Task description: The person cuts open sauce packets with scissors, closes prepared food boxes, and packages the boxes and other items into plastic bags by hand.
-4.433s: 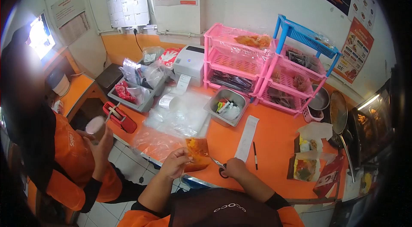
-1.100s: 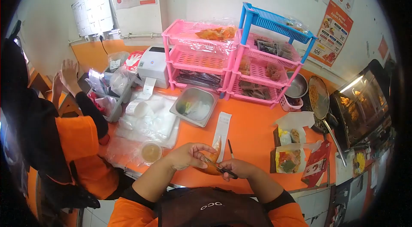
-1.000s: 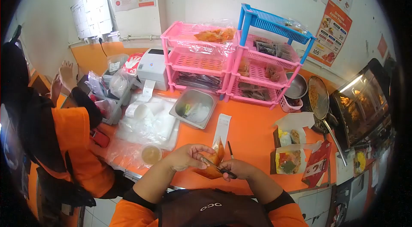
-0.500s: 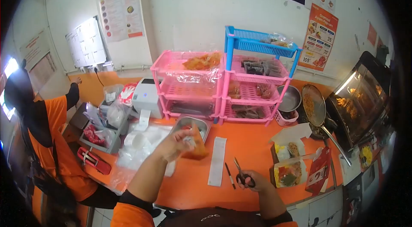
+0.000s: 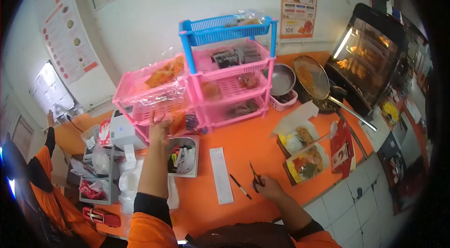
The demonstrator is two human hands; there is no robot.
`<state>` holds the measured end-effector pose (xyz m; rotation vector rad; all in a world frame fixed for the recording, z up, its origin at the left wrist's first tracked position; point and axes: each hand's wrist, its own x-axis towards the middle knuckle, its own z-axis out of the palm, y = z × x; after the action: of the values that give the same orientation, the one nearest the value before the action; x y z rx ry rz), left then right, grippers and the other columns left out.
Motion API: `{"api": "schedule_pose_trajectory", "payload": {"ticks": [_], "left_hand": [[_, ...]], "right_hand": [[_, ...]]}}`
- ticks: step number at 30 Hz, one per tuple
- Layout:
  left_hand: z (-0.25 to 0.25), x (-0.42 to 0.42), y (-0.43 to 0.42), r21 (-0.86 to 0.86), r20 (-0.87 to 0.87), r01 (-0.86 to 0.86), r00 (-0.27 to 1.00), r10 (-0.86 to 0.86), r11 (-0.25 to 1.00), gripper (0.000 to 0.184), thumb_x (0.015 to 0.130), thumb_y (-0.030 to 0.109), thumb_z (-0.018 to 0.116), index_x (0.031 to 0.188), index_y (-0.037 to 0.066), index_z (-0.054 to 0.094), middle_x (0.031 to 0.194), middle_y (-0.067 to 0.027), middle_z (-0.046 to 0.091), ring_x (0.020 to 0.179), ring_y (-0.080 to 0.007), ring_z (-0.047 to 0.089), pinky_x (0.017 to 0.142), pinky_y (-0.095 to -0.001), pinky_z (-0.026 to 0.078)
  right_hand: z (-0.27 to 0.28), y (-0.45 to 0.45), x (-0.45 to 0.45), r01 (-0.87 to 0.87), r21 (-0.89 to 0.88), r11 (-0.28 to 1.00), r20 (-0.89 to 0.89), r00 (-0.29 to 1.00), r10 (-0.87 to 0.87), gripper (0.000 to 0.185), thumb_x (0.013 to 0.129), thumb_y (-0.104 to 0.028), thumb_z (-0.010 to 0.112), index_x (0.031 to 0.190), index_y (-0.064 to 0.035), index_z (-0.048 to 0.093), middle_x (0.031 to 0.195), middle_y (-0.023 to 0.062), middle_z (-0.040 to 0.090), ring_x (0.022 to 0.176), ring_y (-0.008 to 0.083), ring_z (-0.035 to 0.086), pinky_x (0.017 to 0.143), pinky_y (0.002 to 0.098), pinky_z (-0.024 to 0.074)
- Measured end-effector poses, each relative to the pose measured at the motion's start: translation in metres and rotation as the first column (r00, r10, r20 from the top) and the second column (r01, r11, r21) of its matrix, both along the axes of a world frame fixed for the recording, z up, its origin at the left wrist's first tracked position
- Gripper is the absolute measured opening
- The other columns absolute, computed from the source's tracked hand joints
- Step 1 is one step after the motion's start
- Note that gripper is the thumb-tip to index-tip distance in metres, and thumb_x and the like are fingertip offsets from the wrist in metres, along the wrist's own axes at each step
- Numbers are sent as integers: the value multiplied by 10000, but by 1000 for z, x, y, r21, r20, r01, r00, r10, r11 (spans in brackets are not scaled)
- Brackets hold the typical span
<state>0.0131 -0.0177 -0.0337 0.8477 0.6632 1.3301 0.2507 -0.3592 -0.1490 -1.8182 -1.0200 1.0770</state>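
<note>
My left hand (image 5: 160, 131) reaches up to the left pink rack (image 5: 133, 89), holding a small orange sauce packet (image 5: 178, 123) at the rack's lower front. Low over the orange counter, my right hand (image 5: 269, 188) is closed on black-handled scissors (image 5: 255, 178), their blades pointing up and away. A long white receipt (image 5: 221, 175) and a dark pen (image 5: 240, 187) lie to the left of the scissors. Just below my left hand's packet stands a metal tub (image 5: 195, 156) with markers and small packets inside.
Two open food boxes (image 5: 304, 168) sit on the right, beside a red carton (image 5: 341, 147), pans and a strainer (image 5: 311, 79). Behind them is a lit display warmer (image 5: 365, 55). At the left are a label printer (image 5: 123, 133), a grey bin (image 5: 112, 180) and a co-worker (image 5: 47, 196).
My left hand has carried the packet forward from beside the scissors to the rack. My right hand has parted from it with the scissors. The view has turned right; the co-worker now reaches toward the wall.
</note>
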Motion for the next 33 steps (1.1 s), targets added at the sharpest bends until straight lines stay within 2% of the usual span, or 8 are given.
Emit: {"api": "schedule_pose_trajectory", "payload": {"ticks": [5,8,11,14,17,22,30,33], "left_hand": [[59,-15,-67,51,-243,-18,970,30,999,845,655,-137,556,1375,61,162,1197,-189,412,944,-246,553,733,-308,493],[69,-23,-87,121,-287,23,958,13,992,871,620,-182,571,1373,46,197,1192,-188,410,796,-215,603,706,-310,517],[79,-18,-113,178,-325,150,942,-86,973,854,617,-182,575,1364,37,223,1192,-183,412,770,-172,604,687,-280,517],[90,4,-143,191,-384,274,904,-185,942,842,609,-182,578,1354,31,246,1159,-151,425,741,-193,622,668,-269,524],[91,33,-170,147,-429,404,848,-309,903,838,612,-189,588,1350,29,255,1183,-150,407,757,-180,620,665,-254,520],[76,101,-225,129,-412,622,742,-529,772,815,637,-142,638,1344,26,269,1201,-132,397,703,-134,597,649,-241,508],[67,229,-257,263,-465,643,738,-489,719,800,640,-73,688,1332,34,303,1168,-125,442,671,-78,539,603,-209,466],[66,282,-243,358,-473,590,783,-404,724,789,633,-91,684,1321,11,311,1162,-99,444,688,-76,555,587,-200,465]], "right_hand": [[40,43,-14,88,-74,993,404,913,-51,360,759,-273,614,985,6,581,863,152,618,824,335,594,751,387,458],[-23,72,-3,-119,237,964,749,654,-103,312,732,-266,645,905,-15,580,828,152,586,791,330,586,687,378,459],[-13,84,-6,8,200,980,627,767,-134,276,726,-200,638,918,-7,590,858,158,580,783,313,590,685,359,467],[15,81,-6,130,29,991,298,945,-132,264,733,-153,625,935,10,584,896,167,580,791,300,590,691,348,477],[-9,63,-4,96,436,895,420,858,-296,255,747,-139,614,957,3,583,911,169,588,808,286,592,706,348,482],[-3,-6,-21,-81,577,813,524,800,-292,245,757,-165,634,942,-10,594,938,170,594,836,303,590,737,367,482],[19,-123,14,-64,523,850,525,810,-262,196,754,-121,648,913,-17,600,842,118,614,642,224,592,557,295,482],[49,-154,27,169,406,898,317,896,-312,167,762,-79,618,921,-33,602,833,133,603,637,243,600,570,333,498]]}}
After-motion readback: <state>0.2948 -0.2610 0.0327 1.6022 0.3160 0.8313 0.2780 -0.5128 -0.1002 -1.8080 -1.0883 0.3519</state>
